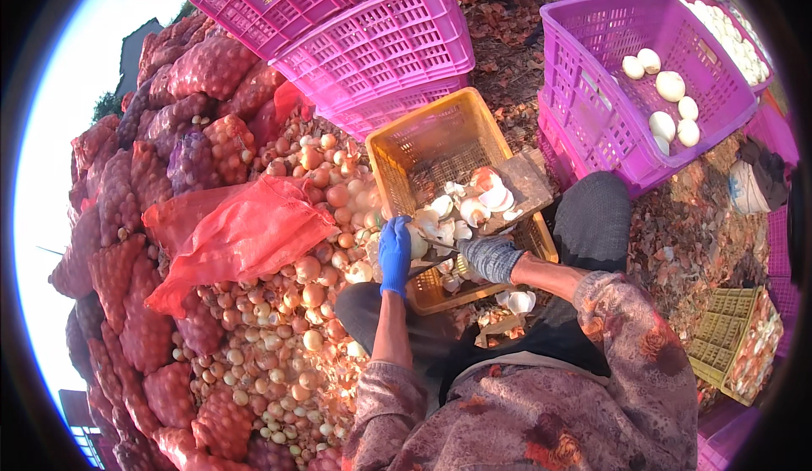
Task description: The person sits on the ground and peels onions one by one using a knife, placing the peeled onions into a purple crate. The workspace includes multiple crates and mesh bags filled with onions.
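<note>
My left hand, in a blue glove, grips a pale onion, partly hidden by the fingers. My right hand wears a grey knit glove and is closed around a knife, whose thin blade points left to the onion. Both hands are above a yellow plastic crate between my knees. Across the crate lies a wooden board. White and brown onion peelings are heaped on the board's left part and beside it.
Loose unpeeled onions cover the ground at left, with a red mesh bag on them. Behind stand filled mesh sacks. Stacked pink crates rise ahead. At right, a purple crate holds several peeled onions.
</note>
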Motion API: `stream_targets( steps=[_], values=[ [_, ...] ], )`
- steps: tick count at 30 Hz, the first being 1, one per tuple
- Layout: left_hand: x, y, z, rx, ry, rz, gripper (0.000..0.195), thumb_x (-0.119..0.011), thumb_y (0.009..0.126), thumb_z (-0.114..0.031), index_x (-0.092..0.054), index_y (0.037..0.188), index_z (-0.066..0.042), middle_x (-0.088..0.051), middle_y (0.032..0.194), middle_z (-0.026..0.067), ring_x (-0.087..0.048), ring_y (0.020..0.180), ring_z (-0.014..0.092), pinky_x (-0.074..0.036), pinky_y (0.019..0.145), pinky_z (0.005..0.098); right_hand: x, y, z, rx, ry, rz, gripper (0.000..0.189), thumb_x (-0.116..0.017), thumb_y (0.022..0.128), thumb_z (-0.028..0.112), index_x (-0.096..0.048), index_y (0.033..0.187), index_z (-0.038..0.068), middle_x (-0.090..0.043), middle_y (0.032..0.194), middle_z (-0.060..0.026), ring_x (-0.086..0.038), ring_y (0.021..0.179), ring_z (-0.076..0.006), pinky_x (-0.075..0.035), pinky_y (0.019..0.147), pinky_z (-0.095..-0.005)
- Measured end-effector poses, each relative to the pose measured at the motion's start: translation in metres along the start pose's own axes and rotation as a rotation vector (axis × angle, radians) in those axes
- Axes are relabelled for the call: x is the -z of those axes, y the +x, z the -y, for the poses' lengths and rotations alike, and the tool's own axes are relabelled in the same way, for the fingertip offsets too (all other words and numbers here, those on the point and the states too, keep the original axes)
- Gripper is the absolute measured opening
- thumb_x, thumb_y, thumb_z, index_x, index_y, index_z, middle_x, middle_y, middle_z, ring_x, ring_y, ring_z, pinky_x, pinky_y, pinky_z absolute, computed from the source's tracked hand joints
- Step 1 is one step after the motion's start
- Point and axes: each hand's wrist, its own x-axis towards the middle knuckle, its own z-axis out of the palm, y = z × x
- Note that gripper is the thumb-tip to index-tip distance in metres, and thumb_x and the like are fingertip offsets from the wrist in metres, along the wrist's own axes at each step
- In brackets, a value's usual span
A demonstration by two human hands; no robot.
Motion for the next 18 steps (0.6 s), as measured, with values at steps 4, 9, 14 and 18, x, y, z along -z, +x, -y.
stream_targets(
  steps=[4, 9, 14, 18],
  values=[
    [0.004, 0.014, 0.004, 0.059, 0.017, 0.075, 0.036, -0.038, 0.093, -0.028, -0.066, 0.099, -0.004, -0.064, 0.096, 0.0174, -0.061, 0.092, 0.033, -0.045, 0.086, 0.0385, -0.007, 0.031, -0.033, 0.16, 0.105, 0.086, 0.019, -0.05, 0.088, 0.014, -0.054, 0.1, 0.0, -0.056, 0.061, -0.016, -0.056, 0.05, -0.0309, -0.043, 0.045, -0.0422],
    [0.002, 0.013, 0.007, -0.001, 0.162, 0.072, 0.036, -0.034, 0.096, -0.022, -0.064, 0.098, -0.002, -0.063, 0.098, 0.0145, -0.061, 0.091, 0.028, -0.046, 0.085, 0.0347, -0.04, 0.038, -0.037, 0.688, 0.211, -0.167, 0.015, -0.056, 0.091, 0.024, -0.057, 0.091, 0.009, -0.054, 0.067, -0.0018, -0.049, 0.048, -0.0151, -0.039, 0.04, -0.0272],
    [0.006, 0.007, 0.001, -0.003, 0.108, 0.092, 0.036, -0.036, 0.095, -0.024, -0.065, 0.101, -0.004, -0.065, 0.099, 0.0152, -0.062, 0.093, 0.03, -0.046, 0.085, 0.0362, -0.052, 0.009, -0.012, -0.096, 1.206, 0.176, 0.024, -0.06, 0.09, 0.027, -0.057, 0.097, 0.005, -0.056, 0.072, -0.0055, -0.053, 0.054, -0.0149, -0.039, 0.038, -0.0313],
    [0.004, 0.003, -0.008, 0.087, 0.062, 0.004, 0.035, -0.039, 0.097, -0.031, -0.06, 0.105, -0.004, -0.064, 0.095, 0.0211, -0.062, 0.091, 0.036, -0.046, 0.08, 0.0422, -0.046, -0.008, 0.006, -0.13, 0.526, -0.405, 0.035, -0.06, 0.084, 0.023, -0.053, 0.106, -0.003, -0.062, 0.092, -0.0257, -0.06, 0.087, -0.0421, -0.047, 0.075, -0.0483]
  ],
)
